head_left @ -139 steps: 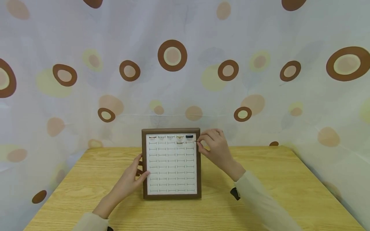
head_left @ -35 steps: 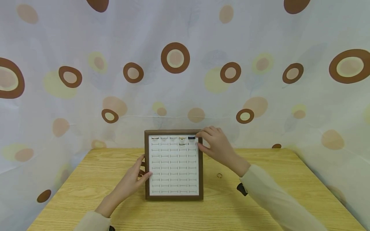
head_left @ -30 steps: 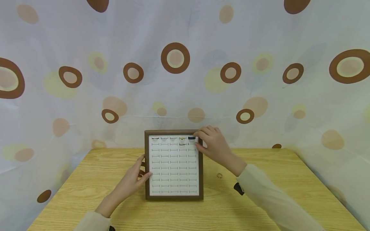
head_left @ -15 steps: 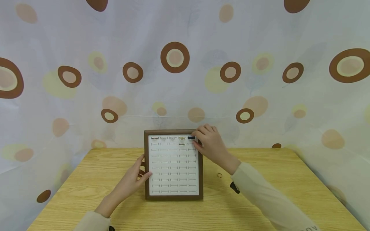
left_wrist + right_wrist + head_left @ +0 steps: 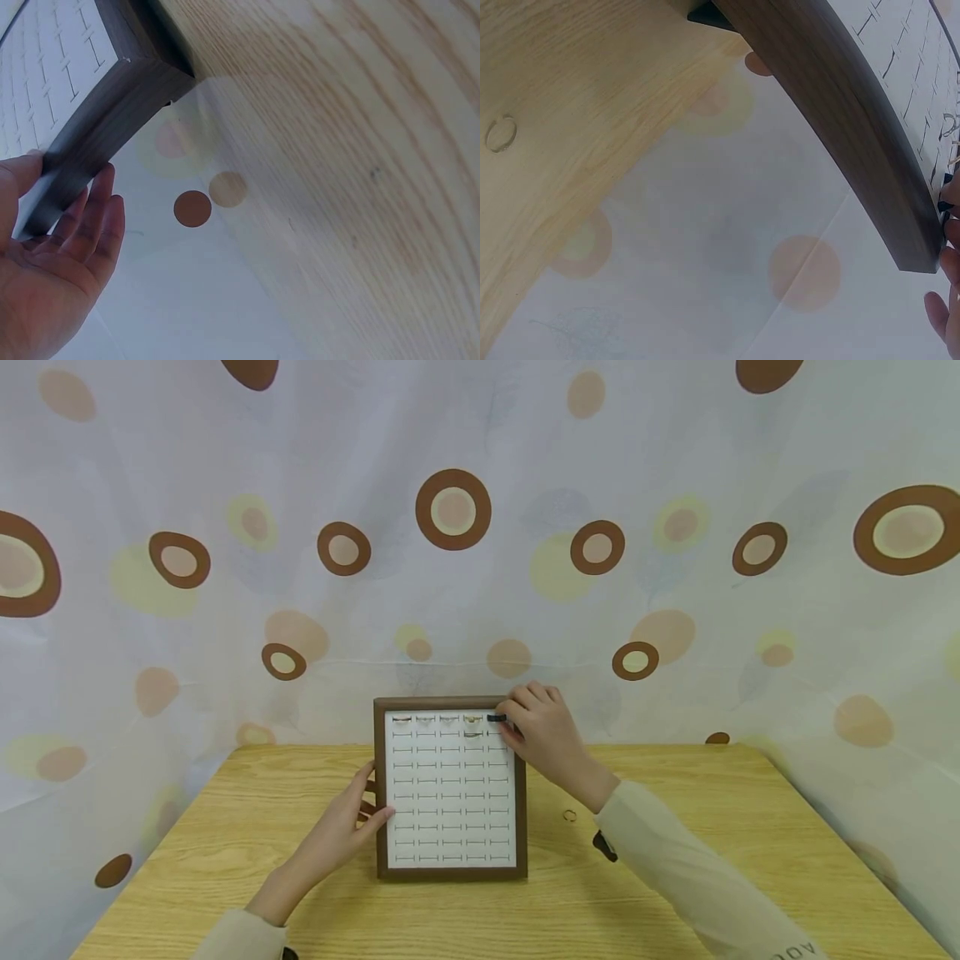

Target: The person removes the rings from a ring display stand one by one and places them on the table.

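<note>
A wood-framed ring display board [image 5: 452, 810] with a white slotted face stands upright on the table. Several rings fill its top row, among them a gold ring [image 5: 472, 719] and a dark blue ring [image 5: 495, 717] at the right end; another thin ring [image 5: 472, 735] sits in the second row. My left hand [image 5: 341, 818] grips the left side of the frame, thumb on the front, fingers behind. At the upper right corner my right hand [image 5: 547, 731] pinches the dark blue ring, which tilts slightly in its slot. In the right wrist view those fingertips lie partly out of frame.
One thin open ring [image 5: 570, 816] lies on the wooden table [image 5: 675, 827] right of the board, also in the right wrist view. A pale patterned curtain [image 5: 480, 602] hangs behind the table's back edge.
Earlier my right hand held a small thing beside the second row; a ring now lies on the table. The hand has since shifted left onto the dark blue ring. The left hand keeps its hold.
</note>
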Demonstrator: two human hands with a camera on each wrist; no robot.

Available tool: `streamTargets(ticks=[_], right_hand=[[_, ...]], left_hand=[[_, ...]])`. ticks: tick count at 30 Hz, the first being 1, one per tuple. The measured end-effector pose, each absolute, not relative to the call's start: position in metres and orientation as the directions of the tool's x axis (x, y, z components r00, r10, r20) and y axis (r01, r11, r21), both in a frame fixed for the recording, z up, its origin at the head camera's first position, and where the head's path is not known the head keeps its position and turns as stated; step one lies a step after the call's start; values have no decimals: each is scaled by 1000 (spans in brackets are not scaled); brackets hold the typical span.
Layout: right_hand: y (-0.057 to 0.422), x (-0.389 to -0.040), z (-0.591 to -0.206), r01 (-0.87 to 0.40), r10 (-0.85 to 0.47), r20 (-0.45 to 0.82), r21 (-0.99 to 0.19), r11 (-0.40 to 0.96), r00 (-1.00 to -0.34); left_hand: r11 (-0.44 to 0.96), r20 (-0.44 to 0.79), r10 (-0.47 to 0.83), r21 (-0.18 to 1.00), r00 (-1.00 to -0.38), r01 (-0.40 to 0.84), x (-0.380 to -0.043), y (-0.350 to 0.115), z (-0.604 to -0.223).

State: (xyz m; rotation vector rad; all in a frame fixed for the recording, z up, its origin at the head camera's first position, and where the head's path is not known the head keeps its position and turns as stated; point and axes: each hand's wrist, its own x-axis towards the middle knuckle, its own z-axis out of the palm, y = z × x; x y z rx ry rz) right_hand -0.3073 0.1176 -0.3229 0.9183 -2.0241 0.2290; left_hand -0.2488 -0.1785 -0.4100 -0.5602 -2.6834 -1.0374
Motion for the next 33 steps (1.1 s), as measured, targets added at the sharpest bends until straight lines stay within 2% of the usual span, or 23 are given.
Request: streamTargets(ticks=[12,21,33], right_hand=[[117,-310,-323,-683,-512,804,192,705,-303],[116,-309,-322,-682,-505,807,185,708,-306],[117,-309,-322,-689,-491,826,185,700,-277]], left_hand=[[681,323,272,601,-907,418,-248,-178,-409],[682,333,270,596,-903,424,-249,-178,-410],[680,313,269,608,-911,410,-248,-178,-408]])
